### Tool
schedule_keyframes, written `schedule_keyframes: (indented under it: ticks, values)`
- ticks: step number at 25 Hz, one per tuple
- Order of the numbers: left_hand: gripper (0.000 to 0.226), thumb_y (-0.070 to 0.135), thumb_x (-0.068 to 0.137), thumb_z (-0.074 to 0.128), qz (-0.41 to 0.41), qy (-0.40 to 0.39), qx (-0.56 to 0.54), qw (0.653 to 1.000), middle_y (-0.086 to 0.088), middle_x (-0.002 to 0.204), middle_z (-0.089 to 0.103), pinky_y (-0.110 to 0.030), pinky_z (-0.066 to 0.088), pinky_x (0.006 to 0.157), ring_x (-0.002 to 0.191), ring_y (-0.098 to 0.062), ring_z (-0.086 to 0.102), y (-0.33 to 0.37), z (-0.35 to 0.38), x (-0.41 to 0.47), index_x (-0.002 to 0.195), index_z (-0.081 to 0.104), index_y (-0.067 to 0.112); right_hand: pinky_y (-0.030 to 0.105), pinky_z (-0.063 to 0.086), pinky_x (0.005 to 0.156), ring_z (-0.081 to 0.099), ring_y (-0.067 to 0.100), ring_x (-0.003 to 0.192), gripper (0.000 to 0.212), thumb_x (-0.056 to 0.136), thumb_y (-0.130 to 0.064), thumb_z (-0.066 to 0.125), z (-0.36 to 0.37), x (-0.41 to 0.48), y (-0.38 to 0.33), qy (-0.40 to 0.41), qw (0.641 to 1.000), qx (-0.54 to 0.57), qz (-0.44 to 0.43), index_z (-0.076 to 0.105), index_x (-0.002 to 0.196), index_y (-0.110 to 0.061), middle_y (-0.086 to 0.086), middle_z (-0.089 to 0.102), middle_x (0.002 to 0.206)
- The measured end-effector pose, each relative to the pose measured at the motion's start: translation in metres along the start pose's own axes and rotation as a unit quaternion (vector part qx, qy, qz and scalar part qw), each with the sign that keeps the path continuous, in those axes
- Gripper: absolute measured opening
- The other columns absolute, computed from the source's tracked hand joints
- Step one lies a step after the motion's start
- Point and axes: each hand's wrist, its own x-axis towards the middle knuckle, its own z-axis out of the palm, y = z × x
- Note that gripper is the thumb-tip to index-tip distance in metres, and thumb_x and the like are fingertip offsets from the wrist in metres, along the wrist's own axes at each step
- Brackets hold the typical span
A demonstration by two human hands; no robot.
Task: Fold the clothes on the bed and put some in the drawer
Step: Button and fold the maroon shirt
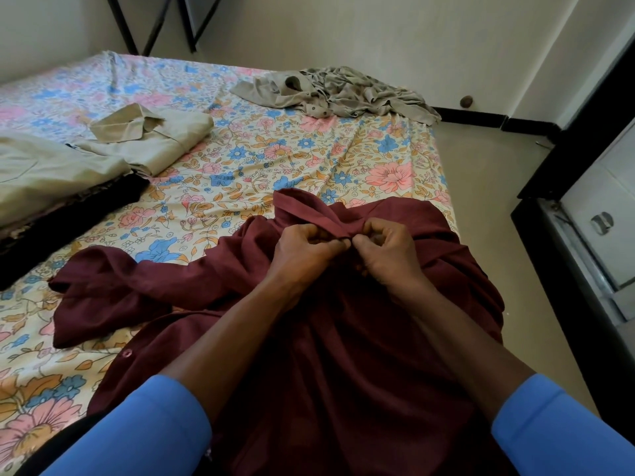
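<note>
A maroon shirt [343,338] lies spread on the floral bed [240,159] in front of me, one sleeve stretched out to the left. My left hand [302,252] and my right hand [388,252] meet just below its collar, both pinching the front edge of the fabric with curled fingers. A folded beige shirt [161,139] lies at the left. Nearer the left edge, another beige garment [44,173] rests on a dark one [68,221]. A crumpled grey garment [343,91] sits at the bed's far right corner.
Bare floor [488,187] runs along the right side of the bed. A black-framed cabinet with a metal handle [601,223] stands at the right edge. Dark metal frame legs [154,22] lean at the wall behind the bed.
</note>
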Motion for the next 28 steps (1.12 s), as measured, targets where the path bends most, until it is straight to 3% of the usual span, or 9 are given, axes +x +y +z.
schedule_keyframes:
  ticks: [3,5,7,10,13,18,23,26,28]
  values:
    - [0.017,0.022,0.089,0.082,-0.007,0.014,-0.023,1.0,-0.003,0.092,0.08,-0.039,0.064,0.083,0.086,-0.02,0.078,0.001,0.002,-0.001,0.102,0.075,0.013,0.024,0.044,0.054,0.056,0.003,0.052,0.016,0.093,-0.016,0.064,0.009,-0.001,0.0,0.034,0.984,-0.132,-0.113,0.065,0.077,-0.019,-0.009,0.062,0.061]
    - [0.031,0.029,0.083,0.088,-0.015,0.039,-0.071,0.997,-0.005,0.093,0.08,-0.037,0.062,0.081,0.088,-0.023,0.079,-0.001,-0.002,0.0,0.104,0.074,0.011,0.026,0.054,0.067,0.069,0.004,0.072,0.017,0.099,-0.016,0.06,0.01,-0.004,0.002,-0.026,0.981,-0.125,-0.144,0.076,0.1,-0.021,-0.007,0.075,0.083]
    - [0.043,0.028,0.076,0.094,-0.008,0.067,-0.07,0.995,-0.004,0.093,0.08,-0.037,0.063,0.08,0.087,-0.021,0.079,-0.003,-0.004,0.001,0.108,0.071,0.012,0.025,0.059,0.074,0.075,0.008,0.086,0.022,0.101,-0.012,0.062,0.008,-0.006,0.006,-0.056,0.99,-0.06,-0.115,0.077,0.116,-0.018,-0.002,0.079,0.1]
    - [0.033,0.012,0.08,0.09,0.002,0.072,-0.069,0.995,-0.005,0.091,0.08,-0.045,0.064,0.087,0.086,-0.023,0.079,-0.002,0.0,0.0,0.107,0.071,0.012,0.024,0.06,0.066,0.076,0.013,0.074,0.015,0.092,-0.002,0.074,0.001,-0.007,0.004,-0.048,0.99,0.134,0.0,0.074,0.107,-0.004,0.009,0.079,0.089]
    - [0.021,0.007,0.085,0.084,0.005,0.062,-0.089,0.994,-0.009,0.091,0.08,-0.047,0.063,0.091,0.088,-0.026,0.079,0.003,-0.002,-0.001,0.104,0.074,0.01,0.021,0.058,0.059,0.074,0.015,0.064,0.013,0.087,0.0,0.079,-0.002,-0.01,-0.001,-0.048,0.972,0.225,0.04,0.072,0.097,0.001,0.012,0.077,0.079]
    - [0.032,0.012,0.084,0.086,0.034,0.037,-0.081,0.995,-0.005,0.091,0.08,-0.033,0.062,0.08,0.086,-0.02,0.079,0.008,-0.004,-0.005,0.111,0.07,0.009,0.022,0.059,0.061,0.073,0.018,0.067,0.012,0.09,-0.007,0.078,-0.002,-0.01,-0.006,-0.051,0.984,0.169,-0.007,0.074,0.099,0.0,0.014,0.077,0.081]
    - [0.021,-0.007,0.093,0.069,0.026,0.0,-0.127,0.992,-0.001,0.072,0.066,-0.019,0.054,0.058,0.063,-0.009,0.066,0.016,-0.005,-0.007,0.094,0.057,0.009,0.024,0.061,0.064,0.071,0.014,0.068,0.006,0.094,-0.002,0.07,-0.001,-0.011,-0.007,-0.086,0.958,0.269,0.047,0.069,0.099,0.0,0.008,0.074,0.079]
    - [0.025,-0.006,0.093,0.069,0.033,-0.025,-0.124,0.991,0.0,0.075,0.07,-0.023,0.057,0.066,0.07,-0.012,0.069,0.02,-0.012,-0.007,0.086,0.054,0.012,0.027,0.062,0.072,0.072,0.013,0.074,0.007,0.097,-0.005,0.068,0.001,-0.011,-0.006,-0.095,0.948,0.295,0.076,0.069,0.101,0.001,0.008,0.075,0.084]
    - [0.021,0.006,0.091,0.077,0.083,0.002,0.007,0.997,0.002,0.083,0.076,-0.026,0.059,0.07,0.077,-0.014,0.074,0.02,-0.015,-0.006,0.086,0.059,0.014,0.027,0.062,0.074,0.073,0.014,0.076,0.005,0.095,-0.006,0.071,0.004,-0.012,-0.005,-0.073,0.948,0.302,0.075,0.07,0.097,-0.001,0.008,0.077,0.086]
